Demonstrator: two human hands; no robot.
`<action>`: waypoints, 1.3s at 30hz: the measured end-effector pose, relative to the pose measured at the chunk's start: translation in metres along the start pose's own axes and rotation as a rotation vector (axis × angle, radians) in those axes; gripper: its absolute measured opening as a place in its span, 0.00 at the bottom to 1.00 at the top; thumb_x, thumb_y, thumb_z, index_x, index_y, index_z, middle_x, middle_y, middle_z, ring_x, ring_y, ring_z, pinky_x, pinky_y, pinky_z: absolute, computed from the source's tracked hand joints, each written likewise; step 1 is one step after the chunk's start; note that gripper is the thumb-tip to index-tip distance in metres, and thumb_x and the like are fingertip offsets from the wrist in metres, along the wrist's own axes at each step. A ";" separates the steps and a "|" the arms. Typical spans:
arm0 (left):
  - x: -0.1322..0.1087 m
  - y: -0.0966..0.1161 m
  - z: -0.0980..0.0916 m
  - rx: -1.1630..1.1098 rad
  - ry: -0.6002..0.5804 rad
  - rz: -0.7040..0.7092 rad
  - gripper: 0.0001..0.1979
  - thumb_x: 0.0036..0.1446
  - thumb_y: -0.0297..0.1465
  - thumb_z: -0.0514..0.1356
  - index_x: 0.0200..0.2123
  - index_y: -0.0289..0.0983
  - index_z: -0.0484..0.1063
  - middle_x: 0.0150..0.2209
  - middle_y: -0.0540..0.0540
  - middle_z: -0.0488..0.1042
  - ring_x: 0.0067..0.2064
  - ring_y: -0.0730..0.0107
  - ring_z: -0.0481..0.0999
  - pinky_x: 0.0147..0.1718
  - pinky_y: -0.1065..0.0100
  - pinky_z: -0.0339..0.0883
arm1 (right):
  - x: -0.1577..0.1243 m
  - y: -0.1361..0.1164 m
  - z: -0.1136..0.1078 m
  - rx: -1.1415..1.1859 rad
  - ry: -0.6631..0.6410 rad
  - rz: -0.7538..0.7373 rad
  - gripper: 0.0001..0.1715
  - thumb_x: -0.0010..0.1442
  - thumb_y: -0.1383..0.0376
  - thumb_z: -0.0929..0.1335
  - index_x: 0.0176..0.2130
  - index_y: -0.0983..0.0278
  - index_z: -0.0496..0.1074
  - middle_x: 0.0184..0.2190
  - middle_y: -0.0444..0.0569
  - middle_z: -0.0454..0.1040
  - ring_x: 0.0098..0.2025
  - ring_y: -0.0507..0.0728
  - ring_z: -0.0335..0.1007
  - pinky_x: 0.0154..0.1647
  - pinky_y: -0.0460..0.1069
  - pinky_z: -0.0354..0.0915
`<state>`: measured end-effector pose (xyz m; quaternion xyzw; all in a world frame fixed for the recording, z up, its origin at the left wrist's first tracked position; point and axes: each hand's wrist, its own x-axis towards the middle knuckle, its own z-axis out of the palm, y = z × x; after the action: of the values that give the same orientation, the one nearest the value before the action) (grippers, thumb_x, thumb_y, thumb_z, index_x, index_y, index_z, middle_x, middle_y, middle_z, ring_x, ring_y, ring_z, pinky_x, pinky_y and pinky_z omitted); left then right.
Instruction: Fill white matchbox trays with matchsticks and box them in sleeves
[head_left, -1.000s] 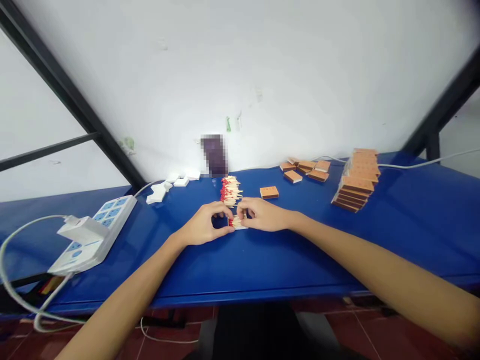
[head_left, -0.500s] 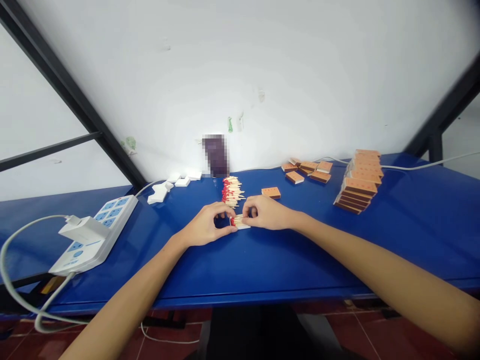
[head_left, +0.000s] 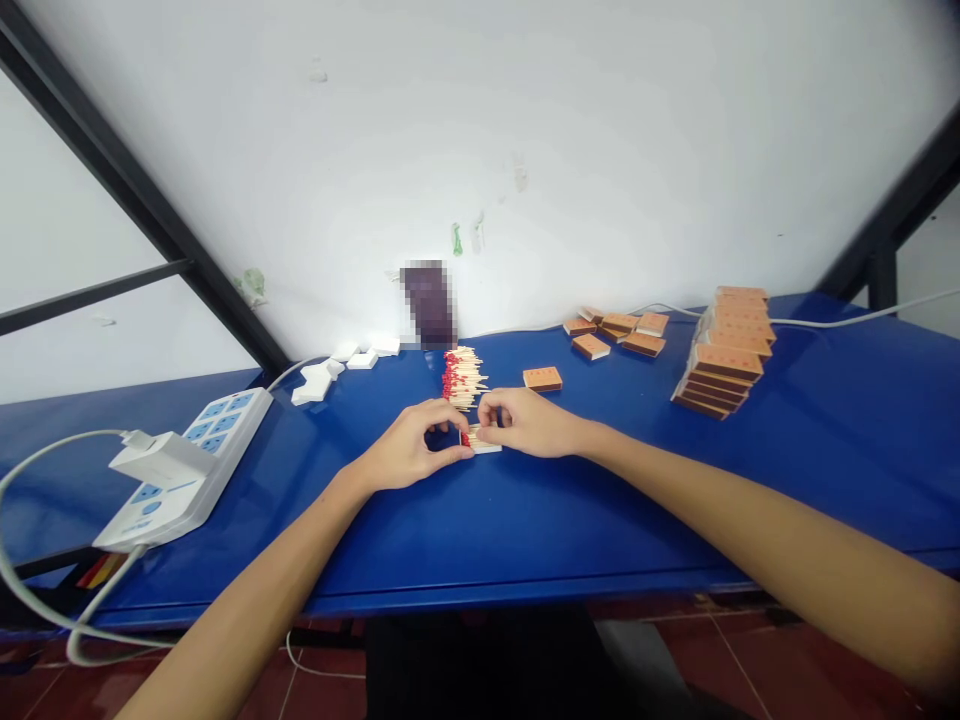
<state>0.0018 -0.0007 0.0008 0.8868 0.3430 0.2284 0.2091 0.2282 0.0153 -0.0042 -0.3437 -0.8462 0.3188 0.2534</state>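
Note:
A small white matchbox tray [head_left: 491,449] with red-tipped matches in it lies on the blue table. My left hand [head_left: 412,443] grips its left end between thumb and fingers, at the match heads. From the right, my right hand [head_left: 529,422] reaches over the tray, its thumb and finger pinched at the matches and covering part of them. Just behind the tray is a heap of loose matches [head_left: 466,380], red heads to the left. One orange matchbox [head_left: 542,379] lies flat behind my right hand.
Several more matchboxes [head_left: 591,347] lie scattered near the wall. A leaning stack of matchboxes [head_left: 727,358] stands at the right. White trays [head_left: 317,382] sit at the back left, by a power strip [head_left: 225,450] with a plugged-in charger [head_left: 163,462]. A pixelated dark object [head_left: 432,310] rests against the wall.
My right hand has shifted slightly left over the tray, its fingers nearer the match heads. My left hand keeps its grip. The camera view has moved a little.

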 end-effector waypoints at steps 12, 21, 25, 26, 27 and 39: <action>0.000 -0.006 0.000 0.147 0.054 0.055 0.12 0.62 0.40 0.61 0.44 0.41 0.78 0.44 0.46 0.77 0.46 0.64 0.74 0.48 0.62 0.66 | -0.005 0.011 -0.035 -0.788 0.219 0.110 0.16 0.58 0.69 0.64 0.47 0.65 0.66 0.48 0.59 0.69 0.46 0.64 0.66 0.45 0.54 0.57; -0.001 -0.009 0.000 0.205 0.091 -0.023 0.15 0.60 0.41 0.62 0.46 0.39 0.75 0.40 0.45 0.77 0.37 0.67 0.73 0.38 0.66 0.68 | -0.011 -0.003 -0.028 -0.656 -0.176 -0.060 0.10 0.57 0.60 0.66 0.37 0.63 0.64 0.39 0.53 0.71 0.37 0.60 0.66 0.35 0.51 0.56; -0.001 -0.008 0.001 0.153 0.101 -0.017 0.15 0.58 0.40 0.64 0.45 0.38 0.75 0.39 0.46 0.77 0.36 0.69 0.73 0.37 0.67 0.68 | -0.011 -0.007 -0.021 -0.585 -0.141 -0.130 0.12 0.55 0.61 0.67 0.38 0.62 0.63 0.39 0.51 0.71 0.37 0.58 0.65 0.36 0.50 0.54; -0.001 -0.008 0.001 0.132 0.101 -0.018 0.15 0.58 0.39 0.64 0.45 0.37 0.75 0.39 0.46 0.77 0.36 0.69 0.73 0.37 0.68 0.68 | -0.011 -0.006 -0.021 -0.575 -0.131 -0.130 0.12 0.55 0.61 0.67 0.38 0.62 0.62 0.38 0.51 0.71 0.36 0.58 0.64 0.36 0.50 0.54; -0.001 -0.007 0.000 0.114 0.102 -0.021 0.14 0.58 0.39 0.64 0.44 0.37 0.75 0.39 0.46 0.77 0.36 0.69 0.74 0.38 0.68 0.68 | -0.011 -0.005 -0.021 -0.567 -0.120 -0.126 0.12 0.54 0.62 0.67 0.38 0.62 0.62 0.38 0.50 0.71 0.36 0.58 0.64 0.36 0.50 0.54; -0.003 -0.011 0.002 -0.048 0.114 -0.085 0.22 0.50 0.43 0.70 0.45 0.37 0.75 0.39 0.46 0.78 0.39 0.66 0.76 0.42 0.66 0.70 | -0.010 -0.005 -0.019 -0.403 -0.097 -0.184 0.11 0.52 0.65 0.68 0.35 0.61 0.62 0.32 0.45 0.69 0.32 0.54 0.62 0.34 0.48 0.53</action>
<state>-0.0040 0.0042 -0.0072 0.8518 0.3860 0.2779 0.2198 0.2446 0.0122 0.0103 -0.2930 -0.9318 0.1350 0.1666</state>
